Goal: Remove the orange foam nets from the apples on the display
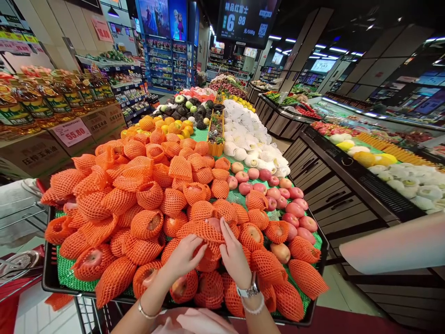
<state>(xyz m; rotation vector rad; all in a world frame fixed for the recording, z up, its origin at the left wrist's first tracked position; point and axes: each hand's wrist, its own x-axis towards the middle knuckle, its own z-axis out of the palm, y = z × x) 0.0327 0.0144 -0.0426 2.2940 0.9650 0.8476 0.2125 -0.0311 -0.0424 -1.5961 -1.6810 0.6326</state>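
Note:
Over the front of a heaped fruit display, an orange foam net sleeve (206, 230) is between my two hands, with part of a pinkish apple (214, 223) showing at its opening. My left hand (186, 254) has its fingers closed on the sleeve's left end. On the right side, my right hand (235, 253) grips the sleeve between long, fairly straight fingers and the thumb. Beneath and around both hands lie many netted apples (148, 224). Bare red apples (295, 209) sit on green matting to the right.
A black display edge (47, 264) borders the heap. Farther back are white-netted fruit (243, 125), oranges (186, 133) and a small yellow planter box (216, 147). Oil bottles (41, 99) stand on cartons at left. A white paper-like roll (392, 246) juts in from the right.

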